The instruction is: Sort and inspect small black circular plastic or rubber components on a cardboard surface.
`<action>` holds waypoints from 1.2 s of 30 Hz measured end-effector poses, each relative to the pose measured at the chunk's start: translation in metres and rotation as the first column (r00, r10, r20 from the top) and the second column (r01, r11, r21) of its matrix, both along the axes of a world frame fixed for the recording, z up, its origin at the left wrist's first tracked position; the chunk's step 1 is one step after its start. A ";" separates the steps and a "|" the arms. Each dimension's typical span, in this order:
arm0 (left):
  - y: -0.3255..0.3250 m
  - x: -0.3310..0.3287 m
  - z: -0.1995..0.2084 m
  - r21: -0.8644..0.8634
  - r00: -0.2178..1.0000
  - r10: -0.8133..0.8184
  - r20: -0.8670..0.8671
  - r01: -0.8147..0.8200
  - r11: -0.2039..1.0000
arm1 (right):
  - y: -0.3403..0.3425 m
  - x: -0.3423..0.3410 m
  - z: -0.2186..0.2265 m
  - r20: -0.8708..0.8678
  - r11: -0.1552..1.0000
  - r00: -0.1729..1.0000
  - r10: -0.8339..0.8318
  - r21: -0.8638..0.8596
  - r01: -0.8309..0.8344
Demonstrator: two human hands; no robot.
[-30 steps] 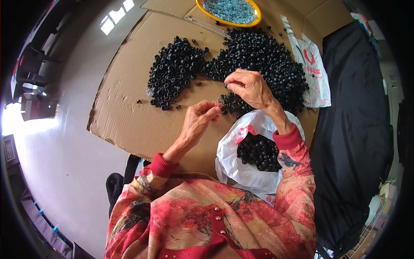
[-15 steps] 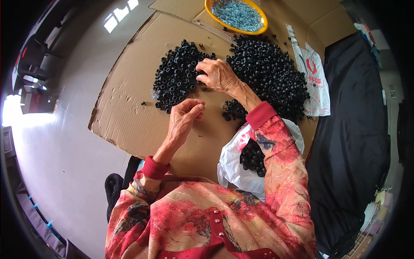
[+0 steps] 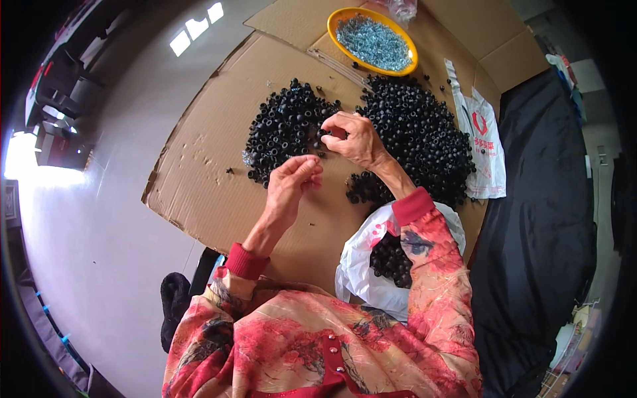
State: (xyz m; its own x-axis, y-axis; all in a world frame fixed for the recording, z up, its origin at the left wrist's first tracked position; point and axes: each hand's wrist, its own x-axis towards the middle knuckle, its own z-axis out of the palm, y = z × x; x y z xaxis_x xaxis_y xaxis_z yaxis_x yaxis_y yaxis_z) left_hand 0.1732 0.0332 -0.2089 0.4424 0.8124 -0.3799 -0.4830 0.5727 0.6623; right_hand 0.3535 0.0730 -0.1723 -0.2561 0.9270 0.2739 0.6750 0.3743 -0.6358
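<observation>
Lower centre of frame: white bag (image 3: 358,268) of black pieces (image 3: 391,263). Centre: left hand (image 3: 290,187), fingertips pressed together, cannot tell on what; right hand (image 3: 358,140), curled perhaps around a dark piece (image 3: 324,133), nearer the smaller black heap (image 3: 284,126) just beyond, toward upper left.

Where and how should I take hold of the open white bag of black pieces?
Probably pinch the open white bag by its loose left rim, coming from the left: its mouth faces up, that side is uncovered, and the right sleeve crosses its right side.
</observation>
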 end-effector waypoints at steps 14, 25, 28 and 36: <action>-0.011 0.021 0.029 -0.098 0.913 -0.149 0.379 0.200 0.975 | -0.060 0.008 0.052 0.021 0.969 0.991 0.136 0.204 -0.137; 0.008 0.011 0.028 0.072 0.919 -0.132 0.372 0.113 0.991 | -0.059 0.033 0.040 0.006 0.998 0.998 0.063 0.010 -0.063; 0.007 0.001 0.013 0.059 0.933 -0.127 0.336 0.113 0.992 | -0.067 0.035 0.004 0.284 0.994 0.952 0.110 -0.024 -0.108; -0.002 -0.001 0.001 -0.051 0.962 -0.092 0.256 0.109 0.993 | -0.064 0.024 -0.020 0.576 0.969 0.806 0.140 0.089 -0.232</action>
